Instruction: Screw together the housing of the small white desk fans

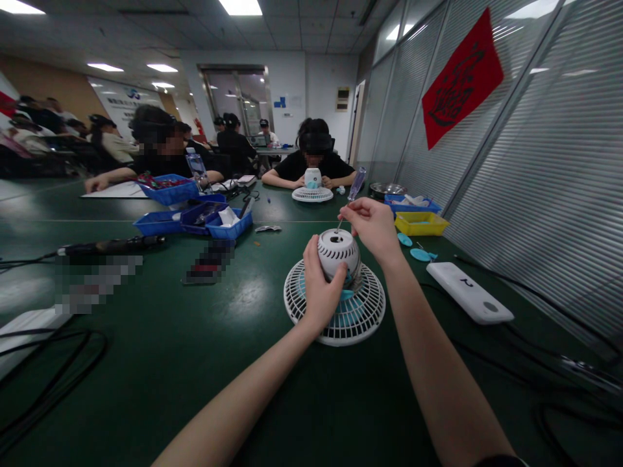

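A white fan (335, 334) lies face down on its round grille, its motor housing (339, 255) pointing up. Light blue blades show through the grille slots. My left hand (321, 285) is wrapped around the side of the housing, thumb toward me. In my right hand (368, 224), a screwdriver (357, 185) with a clear purplish handle is pinched by its thin shaft. The handle leans up and away above my fingers, and the shaft tip reaches down to the dark opening in the housing's top. Whether the tip touches a screw is too small to tell.
Blue trays (231, 224) with parts stand left of centre, near a phone (210, 263). A black power screwdriver (114, 245) lies at left. To the right are a yellow tray (421, 224), light blue discs (421, 254), a white device (470, 292) and cables. A person (314, 152) sits opposite with another fan.
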Tool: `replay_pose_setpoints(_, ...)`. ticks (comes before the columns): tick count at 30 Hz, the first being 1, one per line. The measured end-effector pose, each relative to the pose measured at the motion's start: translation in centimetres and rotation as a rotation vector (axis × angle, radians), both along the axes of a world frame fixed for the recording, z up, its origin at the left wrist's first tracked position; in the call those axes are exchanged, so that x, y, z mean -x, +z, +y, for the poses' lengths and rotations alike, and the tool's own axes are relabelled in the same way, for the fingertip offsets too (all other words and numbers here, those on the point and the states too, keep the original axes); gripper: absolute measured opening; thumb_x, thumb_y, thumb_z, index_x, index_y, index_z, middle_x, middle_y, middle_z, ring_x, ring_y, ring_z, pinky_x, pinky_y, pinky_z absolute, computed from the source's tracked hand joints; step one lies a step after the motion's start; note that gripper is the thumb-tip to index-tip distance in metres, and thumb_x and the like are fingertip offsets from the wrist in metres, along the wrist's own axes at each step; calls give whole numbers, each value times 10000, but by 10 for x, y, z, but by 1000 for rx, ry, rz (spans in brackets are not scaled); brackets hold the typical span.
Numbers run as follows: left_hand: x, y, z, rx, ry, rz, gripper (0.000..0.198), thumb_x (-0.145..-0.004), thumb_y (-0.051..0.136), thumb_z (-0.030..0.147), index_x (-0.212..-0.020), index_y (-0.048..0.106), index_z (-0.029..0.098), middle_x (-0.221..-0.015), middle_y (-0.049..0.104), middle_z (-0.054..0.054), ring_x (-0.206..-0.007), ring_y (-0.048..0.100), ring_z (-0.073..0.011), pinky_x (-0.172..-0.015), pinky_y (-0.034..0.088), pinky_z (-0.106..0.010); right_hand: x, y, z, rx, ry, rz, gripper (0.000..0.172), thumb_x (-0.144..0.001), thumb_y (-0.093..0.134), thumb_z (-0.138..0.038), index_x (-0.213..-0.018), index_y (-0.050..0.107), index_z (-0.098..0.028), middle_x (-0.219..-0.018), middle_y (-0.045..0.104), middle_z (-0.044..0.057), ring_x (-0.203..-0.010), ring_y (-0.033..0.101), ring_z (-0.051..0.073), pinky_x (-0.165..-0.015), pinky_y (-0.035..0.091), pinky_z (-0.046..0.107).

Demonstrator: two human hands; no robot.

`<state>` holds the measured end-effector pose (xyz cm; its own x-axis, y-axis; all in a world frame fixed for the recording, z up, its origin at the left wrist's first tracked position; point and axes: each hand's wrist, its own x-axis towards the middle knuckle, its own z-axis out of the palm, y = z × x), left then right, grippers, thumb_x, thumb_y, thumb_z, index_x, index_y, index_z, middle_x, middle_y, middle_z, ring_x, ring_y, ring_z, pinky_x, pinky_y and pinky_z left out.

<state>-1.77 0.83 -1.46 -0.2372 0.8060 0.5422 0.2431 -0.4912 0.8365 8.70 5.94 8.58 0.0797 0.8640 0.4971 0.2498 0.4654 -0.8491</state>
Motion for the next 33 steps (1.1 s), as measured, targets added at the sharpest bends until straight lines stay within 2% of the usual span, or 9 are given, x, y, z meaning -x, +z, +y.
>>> replay_pose_setpoints(7,-1,-2,2,-16,4,-6,639,-813,609,311,-1405,378,257,-1499,428,-130,-1446,375,-302,-1226,243,-518,1,-2,2,-16,32,-16,104,-844,615,-204,-768,660,-150,-781,745,67,-470,520,72,-448,418,231)
replay_pose_setpoints(12,-1,-3,2,-21,5,-9,632,-815,609,306,-1402,380,262,-1496,431,-125,-1437,385,-299,-1225,249,-523,1,-2,2,-18,51,-25,139,-857,560,-159,-777,673,-146,-789,742,72,-539,579,89,-452,408,215)
replay_pose_setpoints(17,0,-2,1,-14,5,-4,627,-823,602,301,-1407,374,276,-1506,426,-115,-1445,374,-296,-1227,244,-524,1,1,-1,-11,57,-24,158,-862,579,-220,-761,684,-157,-795,738,68,-579,598,104,-455,412,215)
replay_pose_setpoints(27,-1,-4,2,-24,2,-8,633,-819,618,287,-1407,384,295,-1504,432,-107,-1444,378,-300,-1225,243,-531,-3,0,-3,-59,-2,-116,185,-841,633,-316,-751,729,-185,-735,708,17,-484,469,78,-476,424,244)
replay_pose_setpoints(33,-1,-2,1,-11,2,-10,634,-816,604,293,-1406,374,262,-1501,430,-129,-1448,376,-302,-1226,242,-523,-2,0,-3,-61,-24,-118,195,-815,670,-349,-718,692,-182,-690,668,7,-478,439,80,-468,409,247)
